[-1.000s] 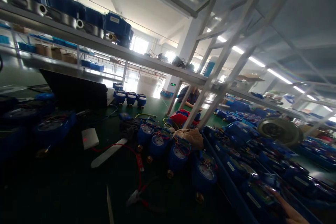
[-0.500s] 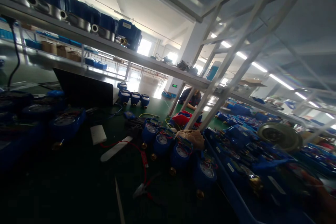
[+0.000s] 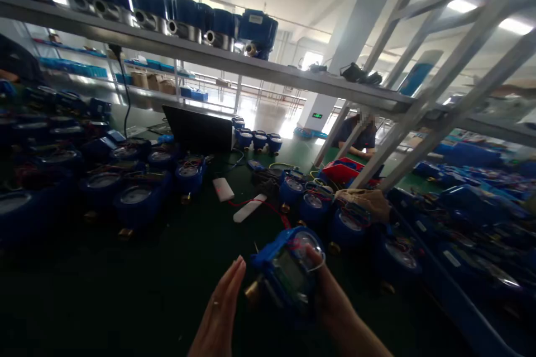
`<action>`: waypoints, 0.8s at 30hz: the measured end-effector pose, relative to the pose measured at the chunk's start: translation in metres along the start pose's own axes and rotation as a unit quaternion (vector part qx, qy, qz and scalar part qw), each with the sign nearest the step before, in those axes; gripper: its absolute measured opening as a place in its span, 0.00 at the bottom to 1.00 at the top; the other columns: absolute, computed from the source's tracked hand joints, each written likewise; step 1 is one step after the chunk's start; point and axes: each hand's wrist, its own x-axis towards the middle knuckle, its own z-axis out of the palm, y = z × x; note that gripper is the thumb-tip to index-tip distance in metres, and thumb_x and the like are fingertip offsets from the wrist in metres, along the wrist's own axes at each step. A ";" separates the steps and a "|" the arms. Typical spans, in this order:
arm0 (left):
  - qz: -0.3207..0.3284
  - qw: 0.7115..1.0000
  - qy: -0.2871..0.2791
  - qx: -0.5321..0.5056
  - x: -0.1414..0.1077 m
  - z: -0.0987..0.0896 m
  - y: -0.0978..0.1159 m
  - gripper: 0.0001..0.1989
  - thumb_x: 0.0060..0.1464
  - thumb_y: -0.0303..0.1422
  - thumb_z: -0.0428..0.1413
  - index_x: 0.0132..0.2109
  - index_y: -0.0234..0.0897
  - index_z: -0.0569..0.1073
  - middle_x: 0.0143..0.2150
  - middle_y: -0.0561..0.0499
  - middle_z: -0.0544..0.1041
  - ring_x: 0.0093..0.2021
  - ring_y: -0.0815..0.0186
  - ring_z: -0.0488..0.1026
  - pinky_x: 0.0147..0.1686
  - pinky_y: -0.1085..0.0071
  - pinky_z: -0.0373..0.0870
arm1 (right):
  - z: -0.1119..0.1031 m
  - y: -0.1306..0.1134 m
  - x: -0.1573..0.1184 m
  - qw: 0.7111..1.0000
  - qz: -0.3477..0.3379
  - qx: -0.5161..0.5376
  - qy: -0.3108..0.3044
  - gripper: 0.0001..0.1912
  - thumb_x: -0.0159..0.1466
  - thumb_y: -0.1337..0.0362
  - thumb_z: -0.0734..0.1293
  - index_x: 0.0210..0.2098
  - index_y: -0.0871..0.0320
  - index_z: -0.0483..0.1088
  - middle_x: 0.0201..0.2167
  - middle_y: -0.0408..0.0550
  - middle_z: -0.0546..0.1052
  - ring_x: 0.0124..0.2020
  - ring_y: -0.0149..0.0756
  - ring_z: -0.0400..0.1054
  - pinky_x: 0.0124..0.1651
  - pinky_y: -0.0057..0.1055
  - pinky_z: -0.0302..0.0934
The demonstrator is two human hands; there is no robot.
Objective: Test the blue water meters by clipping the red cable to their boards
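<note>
A blue water meter (image 3: 285, 270) with a display, a round dial, thin wires and a brass pipe end is held above the dark green bench. My right hand (image 3: 329, 290) grips it from the right, thumb over the dial. Just left of the brass end is my left hand (image 3: 221, 307), its fingers stretched out and close together, apart from the meter. Behind the held meter lie a white strip (image 3: 250, 208) and a small white box (image 3: 223, 189) with a red cable. Similar meters (image 3: 314, 205) stand in a row to the right.
Several more meters (image 3: 136, 198) crowd the left side. A laptop (image 3: 199, 129) stands at the back. On the right is a blue bin (image 3: 446, 301) full of meters. A metal shelf (image 3: 293, 73) crosses overhead, and a person (image 3: 355, 136) sits beyond its posts.
The view has swung left. My right hand, formerly at the bin on the right, is now in the middle with a meter. My left hand has come into view.
</note>
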 end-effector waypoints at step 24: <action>-0.080 0.992 -0.095 -0.014 0.009 -0.094 -0.067 0.67 0.38 0.28 0.73 0.72 0.60 0.38 0.69 0.52 0.51 0.68 0.54 0.49 0.68 0.52 0.42 | 0.042 0.010 0.052 0.751 -0.167 -0.591 -0.244 0.60 0.53 0.22 0.61 0.66 0.64 0.57 0.65 0.55 0.54 0.66 0.43 0.50 0.69 0.35 0.51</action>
